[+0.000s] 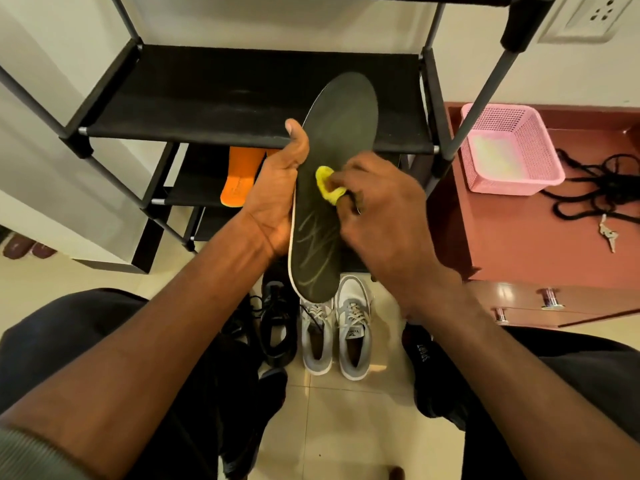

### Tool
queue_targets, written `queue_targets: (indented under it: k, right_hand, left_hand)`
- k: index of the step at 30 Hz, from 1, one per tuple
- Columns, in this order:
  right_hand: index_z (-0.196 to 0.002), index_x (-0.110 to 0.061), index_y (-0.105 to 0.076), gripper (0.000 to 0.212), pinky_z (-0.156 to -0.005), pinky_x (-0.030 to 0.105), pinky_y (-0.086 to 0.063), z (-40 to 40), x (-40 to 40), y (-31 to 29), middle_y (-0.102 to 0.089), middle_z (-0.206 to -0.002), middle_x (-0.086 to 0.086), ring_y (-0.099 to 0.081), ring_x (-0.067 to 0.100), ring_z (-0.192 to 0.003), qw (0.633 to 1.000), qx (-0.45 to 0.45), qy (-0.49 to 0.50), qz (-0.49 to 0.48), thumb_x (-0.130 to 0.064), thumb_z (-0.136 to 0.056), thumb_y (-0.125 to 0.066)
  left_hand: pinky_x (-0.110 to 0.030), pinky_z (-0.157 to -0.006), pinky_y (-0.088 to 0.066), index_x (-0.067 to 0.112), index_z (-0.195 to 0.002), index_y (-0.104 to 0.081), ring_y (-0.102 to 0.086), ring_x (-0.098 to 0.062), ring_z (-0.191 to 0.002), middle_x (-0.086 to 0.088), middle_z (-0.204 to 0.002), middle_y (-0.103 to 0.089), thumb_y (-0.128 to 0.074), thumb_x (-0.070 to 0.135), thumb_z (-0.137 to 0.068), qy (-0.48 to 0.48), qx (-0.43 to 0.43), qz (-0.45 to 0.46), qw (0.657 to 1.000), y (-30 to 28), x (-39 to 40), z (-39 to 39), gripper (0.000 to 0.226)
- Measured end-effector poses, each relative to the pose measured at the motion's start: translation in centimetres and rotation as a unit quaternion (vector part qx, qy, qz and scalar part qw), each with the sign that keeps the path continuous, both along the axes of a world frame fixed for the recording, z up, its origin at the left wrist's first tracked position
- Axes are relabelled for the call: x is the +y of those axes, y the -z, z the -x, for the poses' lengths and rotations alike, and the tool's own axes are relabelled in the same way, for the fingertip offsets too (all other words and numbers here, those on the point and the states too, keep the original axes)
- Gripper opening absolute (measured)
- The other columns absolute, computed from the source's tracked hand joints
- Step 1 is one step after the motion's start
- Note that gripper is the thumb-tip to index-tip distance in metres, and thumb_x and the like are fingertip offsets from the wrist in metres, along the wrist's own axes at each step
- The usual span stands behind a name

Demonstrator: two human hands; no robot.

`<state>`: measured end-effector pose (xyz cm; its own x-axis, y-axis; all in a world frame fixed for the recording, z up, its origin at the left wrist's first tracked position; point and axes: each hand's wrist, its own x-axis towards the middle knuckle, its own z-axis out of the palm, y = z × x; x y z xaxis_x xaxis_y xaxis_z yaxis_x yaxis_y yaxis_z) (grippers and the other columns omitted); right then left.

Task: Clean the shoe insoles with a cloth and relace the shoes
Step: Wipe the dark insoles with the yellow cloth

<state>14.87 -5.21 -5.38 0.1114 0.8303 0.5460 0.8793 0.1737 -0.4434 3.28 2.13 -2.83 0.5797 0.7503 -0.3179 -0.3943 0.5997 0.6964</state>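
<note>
Left hand (277, 199): grip curled round the dark insole (332, 188), holding its edge.
Right hand (377, 216): grip pinches yellow cloth (327, 185) against the insole.

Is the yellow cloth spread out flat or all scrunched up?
Scrunched up. The right hand pinches the yellow cloth into a small wad against the dark insole.

Black shoe rack (242, 98), red cabinet (519, 237), tiled floor (346, 427), white wall (277, 19)
</note>
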Motion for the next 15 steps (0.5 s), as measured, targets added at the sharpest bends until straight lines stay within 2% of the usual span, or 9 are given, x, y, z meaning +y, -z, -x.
queue_targets:
  k: [1, 3, 6, 9, 12, 14, 15]
  right_hand:
    - [-0.099, -0.003, -0.076, 0.015, -0.074, 0.042, -0.057, -0.9, 0.6, 0.2, -0.068, -0.1, 0.01, -0.065, 0.025, -0.086, 1.0, -0.015, 0.028, -0.001, 0.0, -0.085, -0.074]
    - [-0.098, -0.004, -0.076, 0.014, -0.072, 0.042, -0.057, -2.6, 1.6, 0.3, -0.067, -0.1, 0.01, -0.064, 0.024, -0.084, 0.997, -0.021, 0.079, -0.003, 0.001, -0.085, -0.072]
    - [-0.102, -0.006, -0.079, 0.019, -0.073, 0.043, -0.06, -4.5, 2.6, 0.0, -0.069, -0.101, 0.007, -0.066, 0.021, -0.084, 0.991, 0.047, 0.125, 0.015, 0.0, -0.085, -0.07]
    - [-0.103, -0.011, -0.082, 0.023, -0.077, 0.037, -0.06, -2.4, 1.8, -0.6, -0.073, -0.098, 0.002, -0.067, 0.015, -0.084, 0.992, 0.102, 0.069, 0.04, -0.002, -0.085, -0.073]
    - [-0.103, -0.012, -0.083, 0.023, -0.08, 0.022, -0.058, 1.7, -0.5, -0.7, -0.076, -0.096, -0.004, -0.07, 0.006, -0.086, 0.977, 0.21, -0.01, 0.045, 0.001, -0.086, -0.074]
    - [-0.102, -0.01, -0.083, 0.02, -0.081, 0.016, -0.056, 2.5, -0.9, -0.2, -0.076, -0.097, -0.003, -0.071, 0.005, -0.089, 0.966, 0.26, -0.017, 0.004, 0.001, -0.086, -0.076]
    - [-0.101, -0.009, -0.082, 0.018, -0.081, 0.016, -0.056, 2.3, -0.7, 0.0, -0.076, -0.097, -0.003, -0.071, 0.005, -0.089, 0.966, 0.257, -0.011, -0.014, 0.0, -0.086, -0.078]
  left_hand:
    - [-0.037, -0.086, -0.063, 0.009, -0.115, -0.073, -0.075, -0.025, -0.096, -0.013, -0.112, -0.076, -0.033, 0.05, -0.111, 0.015, 0.008, 0.002, 1.0, 0.1, -0.2, -0.1, 0.057]
    - [-0.038, -0.086, -0.061, 0.011, -0.122, -0.069, -0.074, -0.024, -0.094, -0.012, -0.112, -0.075, -0.034, 0.052, -0.11, 0.038, 0.028, -0.009, 0.999, 0.0, -0.6, -0.3, 0.055]
    - [-0.044, -0.096, -0.058, 0.008, -0.127, -0.066, -0.074, -0.029, -0.096, -0.016, -0.116, -0.074, -0.034, 0.051, -0.111, 0.049, 0.039, -0.018, 0.998, 0.1, -0.9, -0.4, 0.056]
    - [-0.04, -0.083, -0.064, 0.009, -0.12, -0.068, -0.075, -0.024, -0.088, -0.012, -0.103, -0.076, -0.035, 0.053, -0.109, 0.04, 0.045, -0.008, 0.998, -0.2, -0.9, -0.6, 0.055]
    - [-0.031, -0.066, -0.062, 0.006, -0.109, -0.069, -0.076, -0.02, -0.078, -0.009, -0.09, -0.077, -0.04, 0.048, -0.109, -0.015, 0.043, 0.012, 0.999, -0.2, -0.5, -0.7, 0.051]
    - [-0.028, -0.067, -0.062, 0.006, -0.114, -0.068, -0.077, -0.018, -0.082, -0.008, -0.094, -0.078, -0.041, 0.045, -0.11, -0.048, 0.04, 0.0, 0.998, -0.1, -0.3, -0.8, 0.047]
    - [-0.028, -0.068, -0.061, 0.006, -0.115, -0.067, -0.077, -0.018, -0.084, -0.008, -0.095, -0.078, -0.04, 0.045, -0.11, -0.045, 0.04, -0.006, 0.998, -0.1, -0.4, -0.8, 0.048]
